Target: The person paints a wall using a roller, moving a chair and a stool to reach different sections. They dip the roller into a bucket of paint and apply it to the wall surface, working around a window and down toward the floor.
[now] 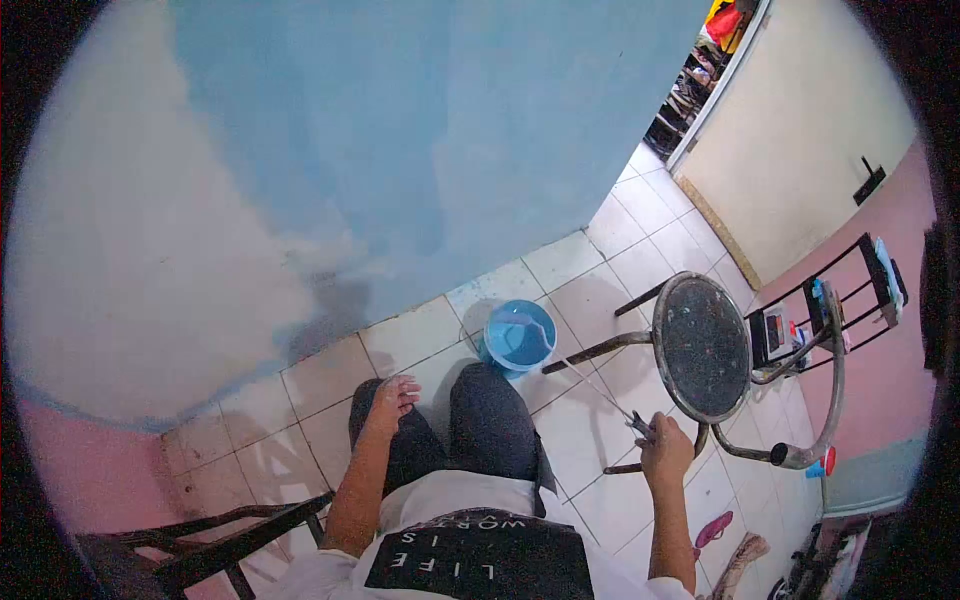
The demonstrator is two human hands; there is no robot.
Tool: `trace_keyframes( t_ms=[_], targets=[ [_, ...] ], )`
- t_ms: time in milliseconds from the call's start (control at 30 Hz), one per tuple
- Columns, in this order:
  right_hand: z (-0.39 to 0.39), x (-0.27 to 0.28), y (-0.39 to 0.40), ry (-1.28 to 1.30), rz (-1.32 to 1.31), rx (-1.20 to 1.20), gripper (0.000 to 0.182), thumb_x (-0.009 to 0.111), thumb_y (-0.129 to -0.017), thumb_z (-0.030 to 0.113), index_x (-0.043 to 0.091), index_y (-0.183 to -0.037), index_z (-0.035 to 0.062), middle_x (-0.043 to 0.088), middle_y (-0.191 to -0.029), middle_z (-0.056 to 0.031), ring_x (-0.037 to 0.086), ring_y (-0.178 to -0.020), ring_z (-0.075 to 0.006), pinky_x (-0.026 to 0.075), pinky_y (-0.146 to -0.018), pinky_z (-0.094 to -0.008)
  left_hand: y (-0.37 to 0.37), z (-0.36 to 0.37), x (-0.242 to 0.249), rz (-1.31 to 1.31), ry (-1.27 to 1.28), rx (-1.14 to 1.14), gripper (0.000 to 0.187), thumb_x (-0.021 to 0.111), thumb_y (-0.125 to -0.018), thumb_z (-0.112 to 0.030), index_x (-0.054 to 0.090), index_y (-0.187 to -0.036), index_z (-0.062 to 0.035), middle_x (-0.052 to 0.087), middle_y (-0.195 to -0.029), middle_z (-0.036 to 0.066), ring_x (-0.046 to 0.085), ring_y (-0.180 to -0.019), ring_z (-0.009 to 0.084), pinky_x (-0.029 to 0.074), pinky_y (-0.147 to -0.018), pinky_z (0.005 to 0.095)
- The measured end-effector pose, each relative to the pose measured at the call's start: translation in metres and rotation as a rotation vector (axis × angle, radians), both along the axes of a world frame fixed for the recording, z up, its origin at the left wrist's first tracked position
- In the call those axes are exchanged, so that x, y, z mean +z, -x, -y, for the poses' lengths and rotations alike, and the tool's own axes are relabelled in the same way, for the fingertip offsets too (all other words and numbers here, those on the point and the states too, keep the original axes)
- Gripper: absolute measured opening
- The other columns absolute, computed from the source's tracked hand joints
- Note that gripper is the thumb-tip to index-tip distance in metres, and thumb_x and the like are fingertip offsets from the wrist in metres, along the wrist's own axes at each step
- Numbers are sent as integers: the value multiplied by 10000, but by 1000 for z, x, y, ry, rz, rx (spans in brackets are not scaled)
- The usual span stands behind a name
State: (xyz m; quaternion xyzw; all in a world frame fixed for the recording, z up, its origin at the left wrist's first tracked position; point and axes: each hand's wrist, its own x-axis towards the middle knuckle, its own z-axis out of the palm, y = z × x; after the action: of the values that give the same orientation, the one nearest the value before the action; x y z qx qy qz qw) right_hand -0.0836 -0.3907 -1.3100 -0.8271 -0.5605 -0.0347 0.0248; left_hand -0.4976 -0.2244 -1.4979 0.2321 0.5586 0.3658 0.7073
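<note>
My right hand [667, 450] is closed round the dark handle of what looks like a paint roller [600, 392]. Its thin rod runs up and left towards a blue bucket [521, 340]; the tool's head is not clear. Light blue paint lies in the bucket, which stands on the tiles just beyond my knees. Over my left knee hovers my left hand [398, 397], fingers loosely apart and holding nothing. In front, the wall [400, 130] is part blue, part whitish.
A round stool [703, 347] with metal legs stands on the right, by a chair with a curved metal frame [825, 400]. A black rack [880, 280] is against the pink wall. Dark wooden furniture [240, 545] is at lower left. A doorway opens at upper right.
</note>
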Motion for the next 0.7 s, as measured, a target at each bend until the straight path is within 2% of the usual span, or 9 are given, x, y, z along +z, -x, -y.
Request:
trace_keyframes(
  t_ms=[167,200,267,300,367,467,567,600,700],
  targets=[
    [-40,-3,17,2,151,98,236,660,-652,77,551,-861,72,530,-784,-110,553,-761,-300,436,-636,-419,8,3,-13,17,-8,11,287,453,-860,-334,586,-1005,-125,645,-863,22,580,-689,128,417,-595,259],
    [-47,-22,14,-85,173,200,167,588,-720,78,565,-885,68,536,-816,-105,546,-814,-292,433,-683,-408,9,4,-13,27,-19,8,287,453,-861,-331,584,-1013,-125,646,-862,20,581,-690,127,417,-595,256],
    [-70,-34,30,82,125,233,161,542,-758,91,580,-914,87,544,-866,-108,545,-847,-290,438,-717,-395,9,7,-2,49,-37,2,289,454,-863,-325,580,-1028,-125,647,-860,15,583,-690,124,418,-596,250],
    [-78,-61,26,122,215,340,173,527,-779,113,590,-940,96,552,-883,-102,558,-856,-280,446,-721,-387,8,5,-2,47,-15,-5,286,455,-863,-324,581,-1028,-127,647,-860,11,584,-692,123,420,-600,249],
    [-98,-57,49,234,299,366,169,547,-729,53,598,-889,74,557,-913,-101,567,-821,-273,450,-698,-374,9,0,-4,45,26,-15,282,457,-863,-321,583,-1029,-131,648,-859,5,586,-696,121,424,-608,248],
    [-116,-28,58,285,316,493,100,545,-745,73,608,-822,64,572,-879,-107,588,-799,-266,460,-675,-365,10,1,-5,-20,31,21,274,467,-859,-321,587,-1023,-137,647,-854,1,587,-693,112,424,-615,242],
    [-130,3,62,345,316,553,106,615,-728,123,637,-827,91,591,-834,-65,596,-794,-238,457,-669,-359,18,5,-2,43,3,-14,263,478,-853,-324,592,-987,-129,649,-844,0,590,-689,106,425,-598,242],
    [-135,4,60,262,342,602,62,620,-720,130,649,-770,109,594,-788,-46,605,-772,-224,452,-628,-340,21,3,-9,57,32,18,261,481,-851,-327,593,-974,-125,649,-839,2,591,-684,105,425,-583,239],
    [-154,5,71,342,381,592,51,620,-712,129,651,-751,120,597,-776,-47,606,-785,-210,443,-605,-329,26,-1,-27,60,98,77,258,491,-846,-332,594,-937,-114,651,-824,8,594,-660,106,424,-541,233]
  ],
)
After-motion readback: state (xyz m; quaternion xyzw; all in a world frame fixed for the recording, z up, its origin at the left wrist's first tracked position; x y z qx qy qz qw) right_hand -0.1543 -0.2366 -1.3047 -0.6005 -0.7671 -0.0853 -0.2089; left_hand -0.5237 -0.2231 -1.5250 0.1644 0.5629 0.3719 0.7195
